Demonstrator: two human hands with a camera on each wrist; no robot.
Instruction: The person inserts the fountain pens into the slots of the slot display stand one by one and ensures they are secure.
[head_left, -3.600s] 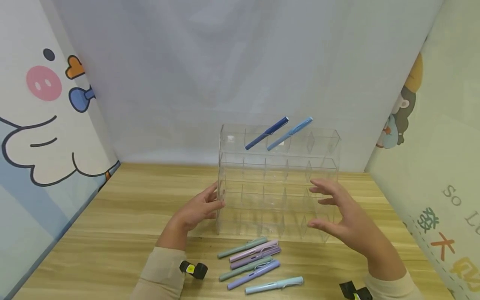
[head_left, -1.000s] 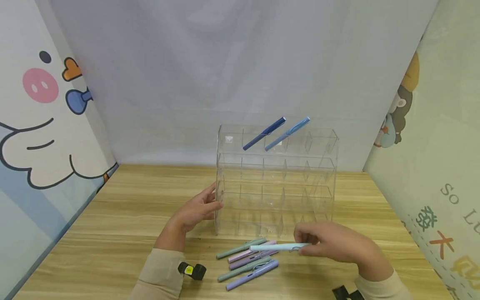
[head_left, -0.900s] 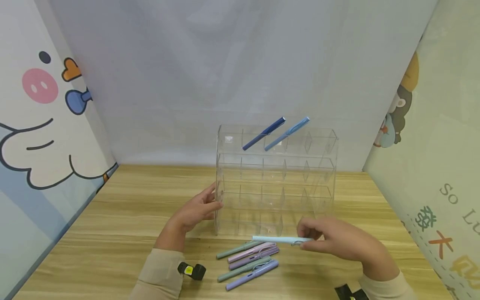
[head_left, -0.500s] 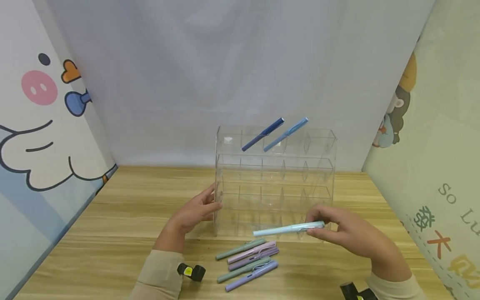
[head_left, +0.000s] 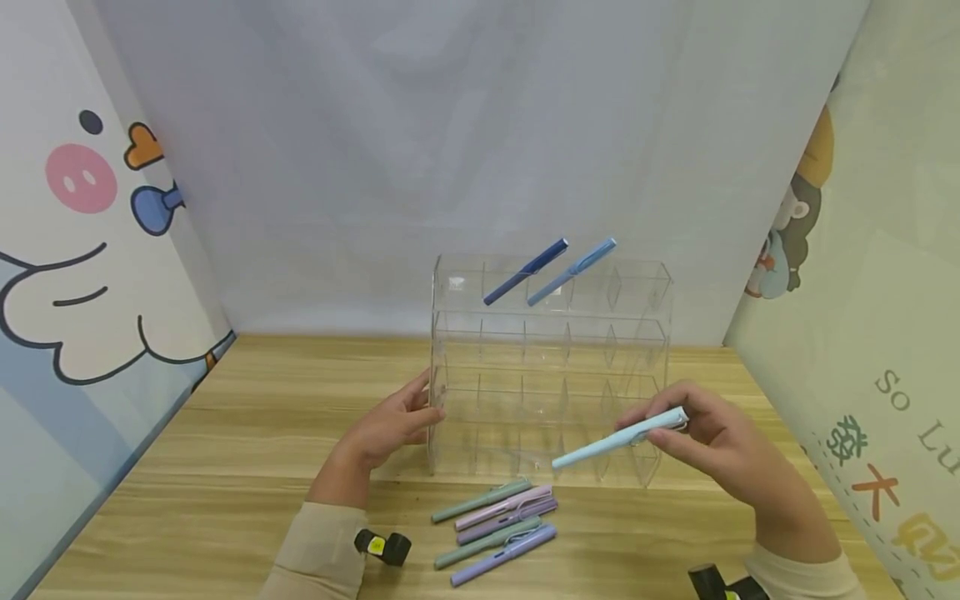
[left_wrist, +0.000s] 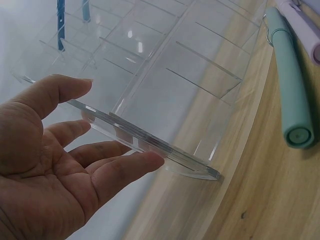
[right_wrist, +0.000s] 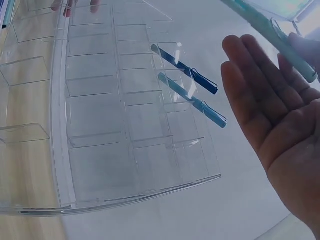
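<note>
wooden desk (head_left: 262, 433), cartoon panels either side. left grip (head_left: 390, 425) spread flat against the clear organizer (head_left: 547, 367); right grip (head_left: 720, 442) pinching a pale blue pen (head_left: 615, 437) in front of it.

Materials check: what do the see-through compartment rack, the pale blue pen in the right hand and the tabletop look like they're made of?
Clear compartment rack: likely acrylic, glossy; fully see-through, with bright highlights along its cut edges. Pale blue pen, pinched by the right hand: probably matte plastic, even pastel colour, soft sheen. Tabletop: light wood grain, smooth; solid wood or laminate, cannot tell which.
</note>
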